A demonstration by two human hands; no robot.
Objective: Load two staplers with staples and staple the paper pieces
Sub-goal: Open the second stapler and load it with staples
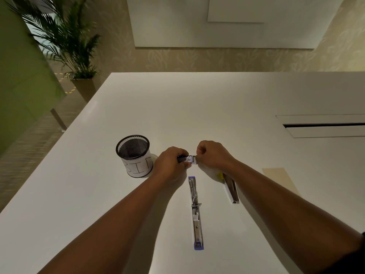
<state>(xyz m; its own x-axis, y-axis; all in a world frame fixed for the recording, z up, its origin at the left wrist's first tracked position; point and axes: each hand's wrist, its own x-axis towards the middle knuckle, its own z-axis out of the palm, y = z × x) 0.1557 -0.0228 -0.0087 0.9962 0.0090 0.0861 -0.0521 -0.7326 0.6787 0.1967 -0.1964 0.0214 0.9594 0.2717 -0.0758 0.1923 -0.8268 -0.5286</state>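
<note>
Purple stapler (196, 212) is laid fully opened flat on the white worktop (237, 99), its long axis running from just below the hands straight back toward the person; purple caps are seen at both ends, metal channel up. A 2nd stapler (231, 189), w/ a yellow tip, is laid just right of the purple one, roughly parallel, its far end hidden under the right forearm. Both are untouched.

A small box of staples (190, 159) is held just beyond the purple stapler's far end, approx. in line w/ its axis. Left hand (170, 165) is closed on the box's dark left end; right hand (212, 155) is pinched on its pale right end, fingers curled narrow. Whether the box is being slid open or a strip is being drawn out cannot be told; the contents are too small to read.

Judged step: staples being got out, neither stapler loaded yet. The purple stapler's channel is the nearer target; a strip would need turning from the box's left-right lie to the stapler's near-far axis. Right hand seems slightly nearer the 2nd stapler, left hand nearer the purple one.

Left of the purple stapler's far end a mesh cup marked BIN (135, 155) is stood upright. Well right of it a tan paper piece (278, 177) is laid flat.
</note>
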